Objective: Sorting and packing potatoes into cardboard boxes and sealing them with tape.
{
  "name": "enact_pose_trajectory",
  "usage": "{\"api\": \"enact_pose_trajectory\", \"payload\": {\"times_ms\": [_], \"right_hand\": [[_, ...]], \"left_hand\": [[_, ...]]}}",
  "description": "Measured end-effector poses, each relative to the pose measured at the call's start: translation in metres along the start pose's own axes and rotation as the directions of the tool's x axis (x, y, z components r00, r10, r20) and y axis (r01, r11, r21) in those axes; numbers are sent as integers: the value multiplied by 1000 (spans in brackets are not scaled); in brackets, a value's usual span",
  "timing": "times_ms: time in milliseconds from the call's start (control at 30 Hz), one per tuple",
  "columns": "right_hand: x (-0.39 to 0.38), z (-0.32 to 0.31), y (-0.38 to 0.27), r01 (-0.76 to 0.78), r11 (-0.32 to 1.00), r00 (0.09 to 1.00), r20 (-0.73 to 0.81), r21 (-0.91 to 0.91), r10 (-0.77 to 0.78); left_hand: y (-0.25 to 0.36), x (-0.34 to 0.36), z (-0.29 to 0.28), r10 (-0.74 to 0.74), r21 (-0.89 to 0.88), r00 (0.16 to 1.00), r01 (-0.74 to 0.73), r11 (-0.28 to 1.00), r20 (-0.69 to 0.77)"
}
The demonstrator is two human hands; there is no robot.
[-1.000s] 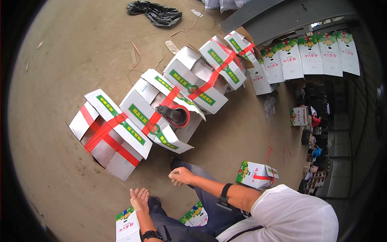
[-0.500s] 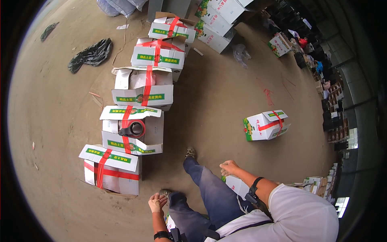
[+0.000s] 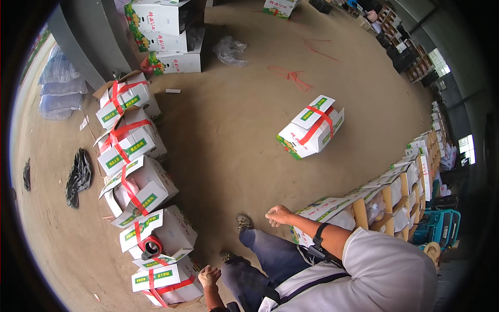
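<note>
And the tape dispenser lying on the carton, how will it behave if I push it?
The tape dispenser probably feels stiff, as its dark body looks rigid. Its round shape may let it rock. It could tip or slide, since the carton beneath has an uneven top.

The cartons (image 3: 174,229) are of smooth white printed cardboard with a faint sheen, bare matt brown on the inner flaps. Glossy red plastic tape (image 3: 322,118) crosses them; the tape dispenser (image 3: 147,251) looks like dark, hard plastic. A black bag (image 3: 78,179) is crinkled, shiny film, another bag (image 3: 230,51) clear and wrinkled. The floor (image 3: 228,145) looks matt and dusty, the shirt (image 3: 384,265) and trousers (image 3: 273,255) soft, dull cloth.
</note>
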State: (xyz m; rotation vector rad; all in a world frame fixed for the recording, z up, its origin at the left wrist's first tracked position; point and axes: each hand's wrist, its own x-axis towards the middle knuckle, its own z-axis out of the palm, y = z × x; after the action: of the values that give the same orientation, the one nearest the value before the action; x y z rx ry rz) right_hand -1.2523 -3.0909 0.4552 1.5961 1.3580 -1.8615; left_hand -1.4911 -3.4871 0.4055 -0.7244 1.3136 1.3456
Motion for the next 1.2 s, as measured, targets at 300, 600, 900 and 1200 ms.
{"api": "enact_pose_trajectory", "payload": {"times_ms": [300, 600, 900, 1200], "right_hand": [[-16, -101, -19, 73, 938, 979, -203, 340, -3], [-31, -187, 24, -29, 828, 878, -381, 560, 289], [16, -236, 2, 162, 501, 883, -352, 850, 311], [66, -317, 7, 231, 423, 871, -380, 876, 312]], "left_hand": [[132, 40, 239, 179, 543, 959, -272, 794, 220], [134, 126, 335, -115, 803, 985, -33, 595, 126], [199, 174, 590, -207, 984, 965, -140, 109, 161], [156, 134, 867, -295, 896, 857, -444, -11, 422]]}}
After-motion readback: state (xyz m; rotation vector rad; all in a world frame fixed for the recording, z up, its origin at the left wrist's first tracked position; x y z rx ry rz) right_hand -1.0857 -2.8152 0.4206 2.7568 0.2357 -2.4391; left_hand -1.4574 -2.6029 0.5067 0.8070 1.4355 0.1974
